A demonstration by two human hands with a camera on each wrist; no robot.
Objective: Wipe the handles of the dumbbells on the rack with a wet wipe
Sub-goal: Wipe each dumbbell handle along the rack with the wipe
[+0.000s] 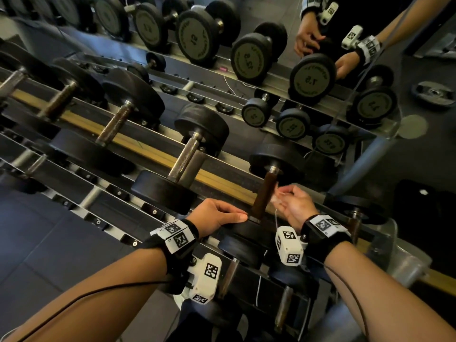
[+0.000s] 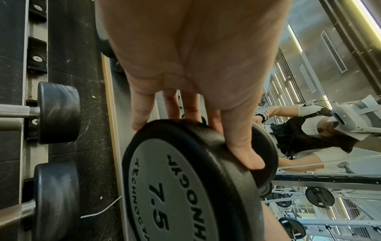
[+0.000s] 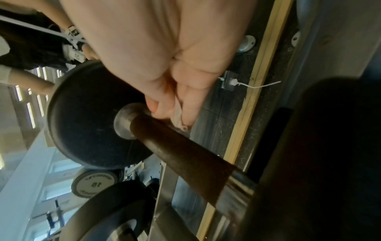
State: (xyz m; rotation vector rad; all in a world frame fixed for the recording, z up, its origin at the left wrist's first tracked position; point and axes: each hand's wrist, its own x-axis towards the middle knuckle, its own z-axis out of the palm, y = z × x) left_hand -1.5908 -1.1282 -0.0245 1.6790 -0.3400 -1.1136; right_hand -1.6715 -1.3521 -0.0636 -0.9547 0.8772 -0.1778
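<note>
On one rack, left hand gripping dumbbell, right hand pinching wet wipe.

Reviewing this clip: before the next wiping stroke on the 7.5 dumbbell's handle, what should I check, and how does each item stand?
1. Wet wipe in the right hand: ok, pinched between the fingers.
2. Wipe against the brown handle: cannot tell; the head view shows it close beside the handle, contact unclear.
3. Left hand steadying the dumbbell: ok, fingers curl over the near weight head.
4. Dumbbell seated on the rack: ok.
5. Handle free of obstruction: ok, its length is exposed.
6. Whole handle already wiped: cannot tell.
</note>
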